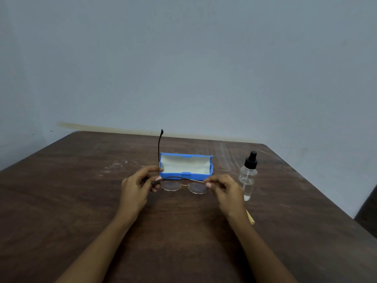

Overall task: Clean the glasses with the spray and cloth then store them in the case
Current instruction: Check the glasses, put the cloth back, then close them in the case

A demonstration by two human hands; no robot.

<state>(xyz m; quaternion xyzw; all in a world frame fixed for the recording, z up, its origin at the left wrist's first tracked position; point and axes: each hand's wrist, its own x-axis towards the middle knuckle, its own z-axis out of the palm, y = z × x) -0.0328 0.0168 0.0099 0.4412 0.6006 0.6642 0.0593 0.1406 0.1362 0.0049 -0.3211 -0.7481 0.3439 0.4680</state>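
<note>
Where your scuffed brown table (81, 201) meets the grey wall (183, 58), count one open blue case (186, 167) and one spray bottle (248, 176). Your left hand (135, 188) and right hand (226, 190) each pinch one pair of glasses (183, 186); perhaps one cloth (251, 217) beneath your wrist.

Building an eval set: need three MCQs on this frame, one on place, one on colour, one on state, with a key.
1. Where is the spray bottle?
A. Right of the case
B. Inside the case
C. Left of the left hand

2. What colour is the case shell?
A. Red
B. Blue
C. Black

3. How is the case?
A. Open
B. Shut
C. Upside down

Key: 1 A, it stands beyond the right hand. 2 B, blue shell, pale lining. 3 A, the lining shows; both hands, left hand included, hold the glasses before it.
</note>
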